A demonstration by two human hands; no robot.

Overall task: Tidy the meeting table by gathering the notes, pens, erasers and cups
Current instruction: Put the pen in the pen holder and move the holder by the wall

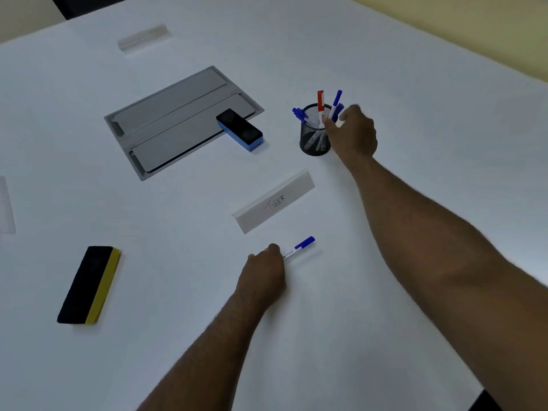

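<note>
Quick count of the table: two board erasers – a black-and-yellow one (89,285) and a black-and-blue one (239,129). One mesh pen cup (314,137) with several pens crammed in – can't count them exactly. One loose blue-capped pen (299,247). One name card reading "TIGER" (274,201), plus another blurry card (143,37) farther off.

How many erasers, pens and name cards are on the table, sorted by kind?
Erasers: 2, blue-black and yellow-black.
Name cards: 2 clear, "TIGER" and a far one.
Loose pens: 1.
Pens in the mesh cup: uncountable.
Total: 5 plus the cup.
</note>
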